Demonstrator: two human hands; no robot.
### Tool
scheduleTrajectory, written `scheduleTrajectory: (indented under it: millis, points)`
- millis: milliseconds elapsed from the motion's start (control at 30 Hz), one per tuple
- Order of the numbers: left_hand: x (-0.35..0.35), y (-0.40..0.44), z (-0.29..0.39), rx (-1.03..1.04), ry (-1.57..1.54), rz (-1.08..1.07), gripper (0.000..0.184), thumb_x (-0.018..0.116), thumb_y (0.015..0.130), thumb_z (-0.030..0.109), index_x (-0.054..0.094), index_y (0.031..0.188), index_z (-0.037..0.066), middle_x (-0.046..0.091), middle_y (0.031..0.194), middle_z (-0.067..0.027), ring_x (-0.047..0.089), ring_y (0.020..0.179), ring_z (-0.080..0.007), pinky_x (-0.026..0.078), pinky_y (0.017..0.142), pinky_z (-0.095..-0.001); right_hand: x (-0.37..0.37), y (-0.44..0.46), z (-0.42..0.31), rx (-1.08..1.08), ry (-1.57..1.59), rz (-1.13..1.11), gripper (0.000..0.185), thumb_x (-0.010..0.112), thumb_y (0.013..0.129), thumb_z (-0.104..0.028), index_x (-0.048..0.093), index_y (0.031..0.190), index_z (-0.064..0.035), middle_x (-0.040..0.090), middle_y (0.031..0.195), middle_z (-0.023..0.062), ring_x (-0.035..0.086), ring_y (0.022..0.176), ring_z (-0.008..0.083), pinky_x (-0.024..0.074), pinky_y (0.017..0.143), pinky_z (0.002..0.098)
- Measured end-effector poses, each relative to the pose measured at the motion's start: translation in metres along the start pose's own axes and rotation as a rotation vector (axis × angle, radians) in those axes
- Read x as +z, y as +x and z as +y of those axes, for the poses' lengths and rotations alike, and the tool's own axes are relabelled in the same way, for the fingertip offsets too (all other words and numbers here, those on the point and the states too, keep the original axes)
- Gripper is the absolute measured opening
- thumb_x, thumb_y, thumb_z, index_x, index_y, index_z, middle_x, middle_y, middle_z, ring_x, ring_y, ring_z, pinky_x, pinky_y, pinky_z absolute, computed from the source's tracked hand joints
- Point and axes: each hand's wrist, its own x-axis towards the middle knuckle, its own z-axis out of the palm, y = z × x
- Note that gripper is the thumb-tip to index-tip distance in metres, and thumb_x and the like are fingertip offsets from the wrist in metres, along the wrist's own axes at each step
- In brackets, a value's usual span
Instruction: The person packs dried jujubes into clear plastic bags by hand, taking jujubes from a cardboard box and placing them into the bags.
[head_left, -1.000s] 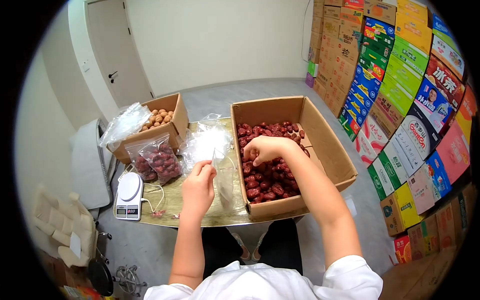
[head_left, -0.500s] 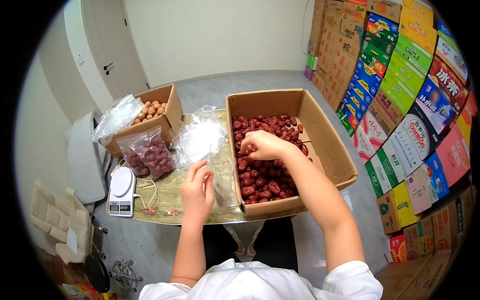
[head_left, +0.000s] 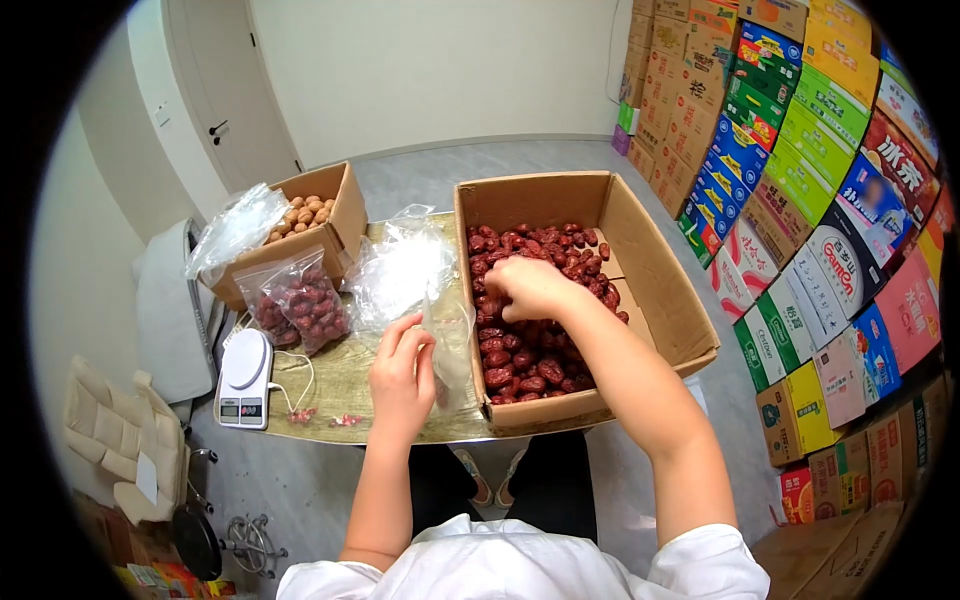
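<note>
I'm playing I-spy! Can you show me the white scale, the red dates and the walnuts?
White scale [head_left: 246, 358]: head view, on its round plate.
Red dates [head_left: 523, 360]: head view, on the pile's near side.
Walnuts [head_left: 303, 216]: head view, middle of the heap.

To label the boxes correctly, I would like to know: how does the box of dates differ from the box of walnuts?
The date box looks clearly larger than the walnut box. The date box stands on the right, the walnut box on the left. The right hand reaches into the date box; no hand is in the walnut box. Both are open-topped brown cardboard.
</note>
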Motion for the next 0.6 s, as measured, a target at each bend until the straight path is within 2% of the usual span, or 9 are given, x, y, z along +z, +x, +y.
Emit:
scheduleTrajectory:
  millis: [33, 133, 167, 200, 267, 333, 400, 433, 600]
  points:
    - [0.0, 0.001, 0.0, -0.016, -0.003, -0.005, 0.009, 0.061, 0.087, -0.004, 0.063, 0.093, 0.001, 0.065, 0.118, -0.0157, 0.067, 0.084, -0.0312, 0.053, 0.071, -0.0367, -0.004, 0.001, 0.004, 0.027, 0.007, 0.115, 0.03, 0.077, 0.07, -0.019, 0.069, 0.096, -0.0075, 0.068, 0.102, 0.0133, 0.065, 0.102, 0.0318, 0.0534, 0.09, 0.0442]
    - [-0.002, 0.005, 0.005, -0.037, -0.013, -0.034, 0.01, 0.062, 0.086, -0.005, 0.063, 0.094, 0.001, 0.065, 0.118, -0.0159, 0.068, 0.086, -0.0317, 0.054, 0.073, -0.0373, -0.022, -0.001, 0.004, -0.004, 0.259, 0.475, 0.029, 0.074, 0.072, -0.019, 0.066, 0.096, -0.0061, 0.066, 0.1, 0.0121, 0.064, 0.096, 0.0302, 0.0547, 0.084, 0.0405]
    - [-0.001, 0.006, 0.005, -0.039, -0.01, -0.03, 0.01, 0.062, 0.086, -0.005, 0.063, 0.094, 0.001, 0.065, 0.118, -0.0159, 0.068, 0.086, -0.0317, 0.054, 0.073, -0.0373, -0.026, -0.002, -0.001, 0.041, 0.49, 0.489, 0.027, 0.072, 0.073, -0.009, 0.068, 0.099, -0.006, 0.067, 0.099, 0.0091, 0.064, 0.098, 0.0216, 0.0518, 0.085, 0.035]
    - [0.0, 0.008, 0.004, -0.015, -0.006, -0.031, 0.01, 0.06, 0.086, -0.007, 0.062, 0.094, -0.001, 0.064, 0.118, -0.0168, 0.067, 0.086, -0.0295, 0.053, 0.072, -0.0352, -0.028, -0.002, -0.008, 0.036, 0.49, 0.488, 0.027, 0.072, 0.073, -0.009, 0.068, 0.099, -0.006, 0.067, 0.099, 0.0091, 0.064, 0.098, 0.0216, 0.0518, 0.085, 0.035]
    - [0.004, 0.008, 0.002, 0.01, -0.006, -0.027, 0.01, 0.059, 0.087, -0.009, 0.061, 0.094, -0.003, 0.064, 0.117, -0.0178, 0.066, 0.086, -0.0274, 0.053, 0.072, -0.0332, -0.028, -0.002, -0.018, -0.191, 0.867, 0.414, 0.028, 0.071, 0.075, -0.007, 0.07, 0.103, -0.0059, 0.067, 0.1, 0.0079, 0.064, 0.099, 0.0189, 0.0512, 0.086, 0.0336]
    - [0.007, 0.007, 0.0, 0.024, -0.013, 0.001, 0.011, 0.059, 0.086, -0.01, 0.06, 0.094, -0.003, 0.064, 0.117, -0.0194, 0.067, 0.089, -0.0296, 0.053, 0.073, -0.0346, -0.026, 0.001, -0.023, -0.362, 0.624, 0.337, 0.028, 0.073, 0.074, -0.006, 0.072, 0.102, -0.0064, 0.065, 0.102, 0.0064, 0.06, 0.104, 0.0228, 0.0467, 0.096, 0.0365]
    - [0.007, 0.007, -0.001, 0.026, -0.013, 0.008, 0.011, 0.059, 0.085, -0.01, 0.06, 0.094, -0.004, 0.065, 0.117, -0.0204, 0.068, 0.091, -0.0308, 0.053, 0.075, -0.0355, -0.013, 0.005, -0.023, -0.417, 0.524, 0.297, 0.03, 0.076, 0.074, -0.014, 0.072, 0.103, -0.0102, 0.061, 0.112, 0.0059, 0.051, 0.11, 0.0262, 0.0415, 0.102, 0.0386]
    - [0.007, 0.007, -0.001, 0.027, -0.013, 0.014, 0.011, 0.058, 0.084, -0.011, 0.06, 0.093, -0.004, 0.065, 0.117, -0.0215, 0.068, 0.093, -0.0321, 0.054, 0.076, -0.0365, -0.01, 0.005, -0.022, -0.441, 0.456, 0.267, 0.031, 0.077, 0.075, -0.016, 0.073, 0.105, -0.0106, 0.059, 0.116, 0.0063, 0.048, 0.114, 0.0281, 0.0429, 0.101, 0.0391]
    - [0.001, 0.007, 0.001, 0.011, -0.02, 0.015, 0.011, 0.058, 0.084, -0.011, 0.059, 0.093, -0.004, 0.065, 0.117, -0.0228, 0.068, 0.096, -0.0339, 0.053, 0.08, -0.0385, -0.009, 0.005, -0.013, -0.33, 0.45, 0.331, 0.025, 0.074, 0.078, -0.015, 0.074, 0.101, -0.0086, 0.059, 0.113, 0.0094, 0.051, 0.113, 0.0281, 0.0445, 0.1, 0.039]
